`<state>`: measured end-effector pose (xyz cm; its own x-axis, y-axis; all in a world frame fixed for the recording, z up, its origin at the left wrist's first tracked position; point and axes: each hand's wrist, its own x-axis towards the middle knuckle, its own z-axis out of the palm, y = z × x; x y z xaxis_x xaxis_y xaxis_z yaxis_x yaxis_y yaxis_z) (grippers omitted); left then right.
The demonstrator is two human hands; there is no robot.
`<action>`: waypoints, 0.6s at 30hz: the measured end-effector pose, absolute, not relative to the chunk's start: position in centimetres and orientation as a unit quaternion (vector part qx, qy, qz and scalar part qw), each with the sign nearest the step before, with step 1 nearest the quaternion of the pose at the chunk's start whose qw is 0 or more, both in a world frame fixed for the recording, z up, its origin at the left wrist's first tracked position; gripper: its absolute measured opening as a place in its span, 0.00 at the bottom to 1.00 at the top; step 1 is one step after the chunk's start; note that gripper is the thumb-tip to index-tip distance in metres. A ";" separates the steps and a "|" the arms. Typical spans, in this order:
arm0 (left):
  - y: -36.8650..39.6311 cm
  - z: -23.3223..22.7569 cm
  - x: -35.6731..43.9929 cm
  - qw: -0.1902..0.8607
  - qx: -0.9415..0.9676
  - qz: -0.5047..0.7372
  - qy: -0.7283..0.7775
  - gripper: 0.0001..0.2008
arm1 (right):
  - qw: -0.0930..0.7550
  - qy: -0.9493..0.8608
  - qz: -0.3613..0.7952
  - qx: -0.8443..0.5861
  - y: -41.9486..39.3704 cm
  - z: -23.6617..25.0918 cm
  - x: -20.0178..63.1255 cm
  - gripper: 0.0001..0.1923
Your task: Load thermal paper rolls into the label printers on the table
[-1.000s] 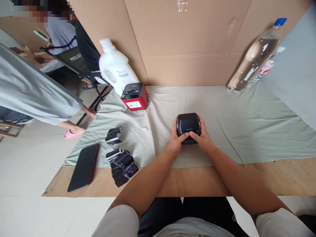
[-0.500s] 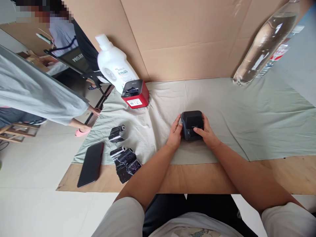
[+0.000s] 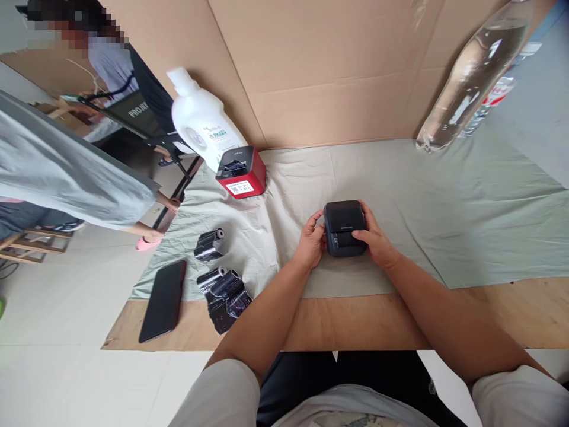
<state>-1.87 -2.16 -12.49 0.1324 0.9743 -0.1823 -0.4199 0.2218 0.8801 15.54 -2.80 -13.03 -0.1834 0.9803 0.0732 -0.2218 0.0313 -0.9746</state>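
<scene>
A small black label printer (image 3: 344, 226) sits on a pale green cloth (image 3: 444, 201) in the middle of the table. My left hand (image 3: 310, 245) cups its left side with fingers curled against it. My right hand (image 3: 374, 240) holds its right side, the thumb resting on the front face. To the left lie two black ribbon rolls: one (image 3: 208, 245) further back, the other (image 3: 224, 295) partly unrolled near the table's front edge.
A red and black printer (image 3: 241, 172) and a white detergent bottle (image 3: 198, 121) stand at the back left. A clear water bottle (image 3: 466, 77) leans at the back right. A black phone (image 3: 163, 300) lies front left. Cardboard walls the back. A person stands at the left.
My thumbs have left the middle of the printer's front; the left hand has slid to its left side. The view shifted slightly.
</scene>
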 end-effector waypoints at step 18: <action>-4.1 -12.3 -1.0 0.467 0.508 0.472 0.549 0.14 | 0.469 -0.554 0.346 -0.594 -2.2 -12.2 16.2 0.32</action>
